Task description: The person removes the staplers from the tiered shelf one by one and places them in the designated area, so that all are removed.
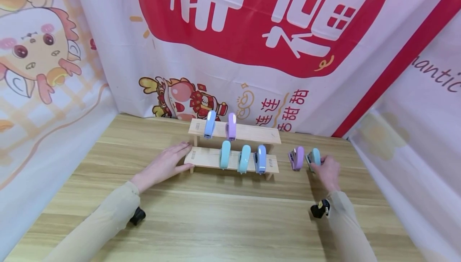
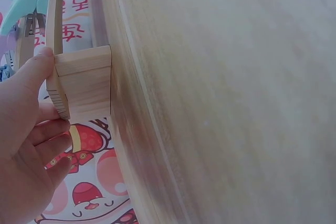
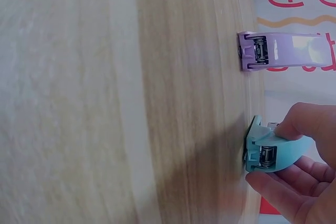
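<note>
My right hand (image 1: 327,172) pinches a teal stapler (image 3: 286,150) between thumb and fingers at the right of the table; its base is on or close to the tabletop. Just left of it stands a purple stapler (image 1: 297,158), apart from the hand. My left hand (image 1: 163,166) grips the left end of the two-tier wooden rack (image 2: 84,80), thumb and fingers about the lower board's edge. On that lower board stand two teal staplers (image 1: 225,155) and a blue stapler (image 1: 260,159). The upper board bears another blue stapler (image 1: 210,124) and a purple stapler (image 1: 231,127).
The wood-grain table (image 1: 223,218) reaches back to a printed white and red cloth (image 1: 230,66) behind the rack. Cloth walls (image 1: 425,130) also stand on the left and right sides. A small black camera (image 1: 319,209) sits at my right wrist.
</note>
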Action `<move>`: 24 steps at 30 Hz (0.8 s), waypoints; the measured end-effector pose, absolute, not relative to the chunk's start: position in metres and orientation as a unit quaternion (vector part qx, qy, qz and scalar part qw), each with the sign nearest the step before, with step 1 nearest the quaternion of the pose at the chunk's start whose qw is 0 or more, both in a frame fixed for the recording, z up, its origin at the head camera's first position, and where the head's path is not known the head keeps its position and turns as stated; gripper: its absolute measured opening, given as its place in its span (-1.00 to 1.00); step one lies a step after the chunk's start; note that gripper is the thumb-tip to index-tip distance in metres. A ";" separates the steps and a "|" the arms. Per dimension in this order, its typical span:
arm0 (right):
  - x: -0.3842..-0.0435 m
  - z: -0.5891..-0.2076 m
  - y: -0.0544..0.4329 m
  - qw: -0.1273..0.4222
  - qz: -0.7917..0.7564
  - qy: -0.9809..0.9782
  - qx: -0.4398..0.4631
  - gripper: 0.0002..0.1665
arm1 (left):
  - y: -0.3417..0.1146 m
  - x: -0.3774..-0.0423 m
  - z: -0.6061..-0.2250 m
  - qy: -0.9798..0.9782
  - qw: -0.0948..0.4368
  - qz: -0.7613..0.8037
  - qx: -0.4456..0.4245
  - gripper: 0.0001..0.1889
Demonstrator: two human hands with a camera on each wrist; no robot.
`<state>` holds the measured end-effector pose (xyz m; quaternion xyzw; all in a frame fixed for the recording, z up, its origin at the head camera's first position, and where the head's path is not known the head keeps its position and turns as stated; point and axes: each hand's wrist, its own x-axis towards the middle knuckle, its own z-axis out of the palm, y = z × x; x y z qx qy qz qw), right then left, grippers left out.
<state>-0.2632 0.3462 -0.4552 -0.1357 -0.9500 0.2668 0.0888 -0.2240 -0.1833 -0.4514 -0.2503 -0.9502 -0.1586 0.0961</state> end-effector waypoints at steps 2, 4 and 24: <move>-0.263 -0.456 0.347 0.091 0.267 -0.950 -0.136 -0.58 | -0.183 -0.224 -0.451 -0.950 0.094 -0.161 -0.249 -0.22; -0.264 -0.456 0.348 0.096 0.265 -0.950 -0.135 -0.56 | -0.183 -0.224 -0.451 -0.950 0.093 -0.162 -0.249 -0.23; -0.262 -0.456 0.349 0.052 0.279 -0.949 -0.139 -0.54 | -0.183 -0.224 -0.450 -0.952 0.091 -0.159 -0.247 -0.23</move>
